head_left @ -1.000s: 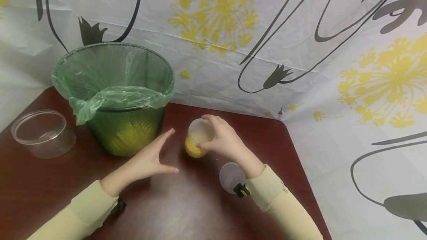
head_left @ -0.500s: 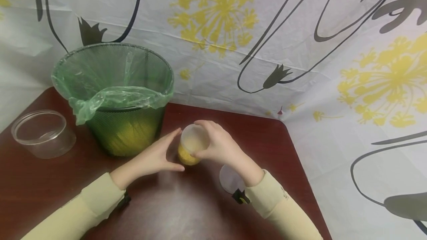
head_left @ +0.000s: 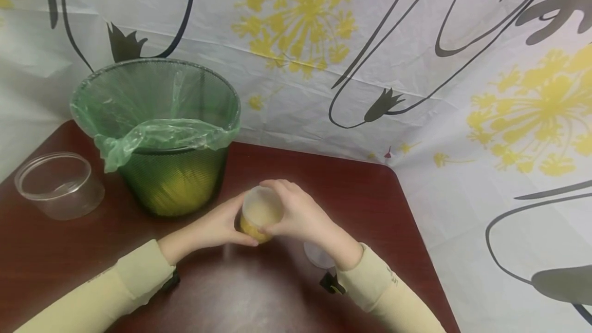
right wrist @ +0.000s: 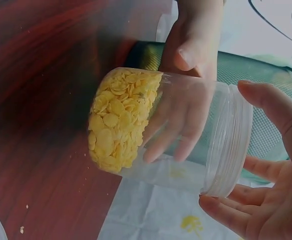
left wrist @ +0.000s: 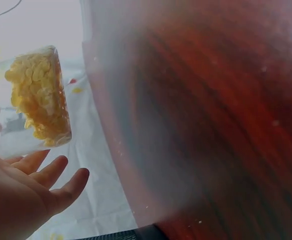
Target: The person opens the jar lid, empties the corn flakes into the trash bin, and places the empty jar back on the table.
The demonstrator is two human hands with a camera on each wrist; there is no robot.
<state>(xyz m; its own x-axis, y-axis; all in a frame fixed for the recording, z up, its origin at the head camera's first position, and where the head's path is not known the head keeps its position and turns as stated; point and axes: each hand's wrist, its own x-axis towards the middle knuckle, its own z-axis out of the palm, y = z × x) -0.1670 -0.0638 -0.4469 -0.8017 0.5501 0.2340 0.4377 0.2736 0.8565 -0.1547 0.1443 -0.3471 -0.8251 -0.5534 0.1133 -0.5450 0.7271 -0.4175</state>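
Observation:
A clear plastic jar [head_left: 262, 208] partly filled with yellow flakes [right wrist: 118, 122] is between the two hands in the head view. My right hand [head_left: 300, 212] grips it near its ridged rim, thumb on one side and fingertips on the other, as the right wrist view shows. My left hand [head_left: 217, 225] is spread at the jar's left side, thumb in front, fingers extended close along the wall. Through the clear wall its fingers [right wrist: 168, 132] show in the right wrist view. In the left wrist view the flakes lie below the fingertips' far side, in the jar's lower part.
A mesh bin [head_left: 176, 179] with a green liner stands at the back left of the dark red table [head_left: 351, 184]. Left of it sits a clear round tub [head_left: 69, 199]. A translucent disc [head_left: 318, 256] lies partly under the right wrist. Small crumbs [right wrist: 22, 229] dot the tabletop.
My right hand has brought the jar left and towards me. My left hand has moved right, and its thumb and fingers now bracket the jar's left side.

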